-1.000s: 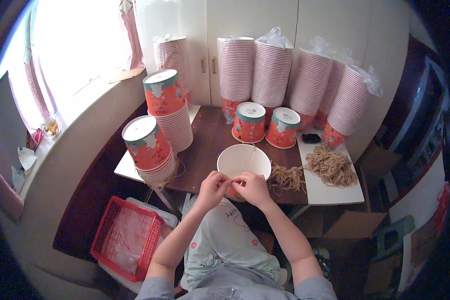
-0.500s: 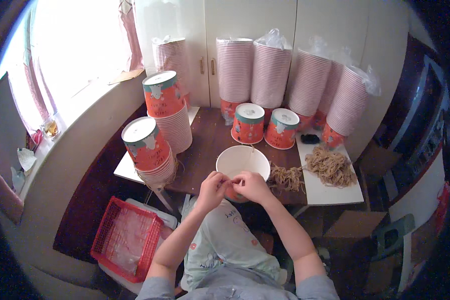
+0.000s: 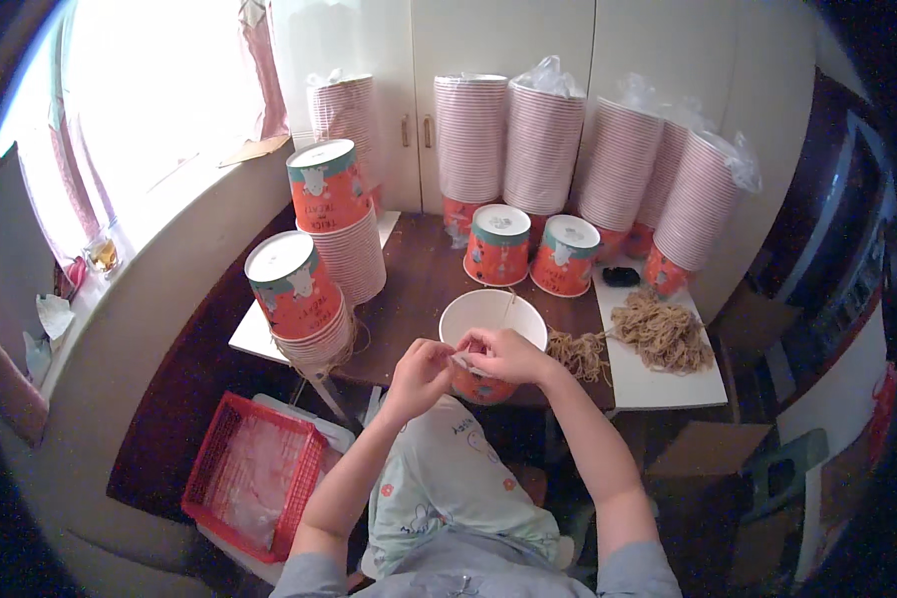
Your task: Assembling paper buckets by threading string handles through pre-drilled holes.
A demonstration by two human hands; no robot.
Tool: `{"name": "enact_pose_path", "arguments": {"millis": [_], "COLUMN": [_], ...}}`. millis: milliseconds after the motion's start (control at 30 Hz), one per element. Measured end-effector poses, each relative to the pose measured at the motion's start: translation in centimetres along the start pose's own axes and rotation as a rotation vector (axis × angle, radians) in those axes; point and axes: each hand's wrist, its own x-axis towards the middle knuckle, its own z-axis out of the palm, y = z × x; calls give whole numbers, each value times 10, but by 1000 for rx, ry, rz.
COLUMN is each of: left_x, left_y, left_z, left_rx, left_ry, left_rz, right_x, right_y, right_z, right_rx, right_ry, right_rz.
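Observation:
An orange paper bucket (image 3: 486, 387) stands upright at the table's near edge, its white mouth facing up. A thin strand of twine (image 3: 508, 307) runs over its far rim. My left hand (image 3: 421, 379) is closed in a pinch at the bucket's near left side. Beside it, my right hand (image 3: 506, 356) pinches at the near rim, fingertips almost meeting the left ones. A small pale piece (image 3: 461, 360) shows between the fingertips; its kind is too small to make out. Tan twine (image 3: 580, 356) lies bunched just right of the bucket.
Upside-down bucket stacks (image 3: 294, 289) stand at the left, and two upside-down buckets (image 3: 498, 249) behind the upright one. Tall plastic-wrapped bucket stacks (image 3: 543, 140) line the cabinet. More twine (image 3: 663, 334) lies on the white board at right. A red basket (image 3: 194, 468) sits low at left.
My right hand has shifted slightly right and up, its wrist more arched. The small pale piece now shows between the fingertips. The view has shifted a little.

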Motion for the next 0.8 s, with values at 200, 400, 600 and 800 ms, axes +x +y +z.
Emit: {"name": "enact_pose_path", "arguments": {"millis": [200, 400, 600, 800], "left_x": [4, 14, 22, 26], "left_y": [-4, -1, 4, 1], "left_z": [1, 0, 1, 5], "left_rx": [163, 226, 243, 316], "left_ry": [-71, -167, -221, -240], "left_rz": [154, 115, 207, 286], "right_x": [1, 2, 3, 3], "right_y": [-4, -4, 2, 2], "right_z": [2, 3, 7, 11], "right_rx": [21, 65, 110, 110], "right_ry": [93, 100, 171, 215], "right_rz": [-53, -34, -46, -52]}}
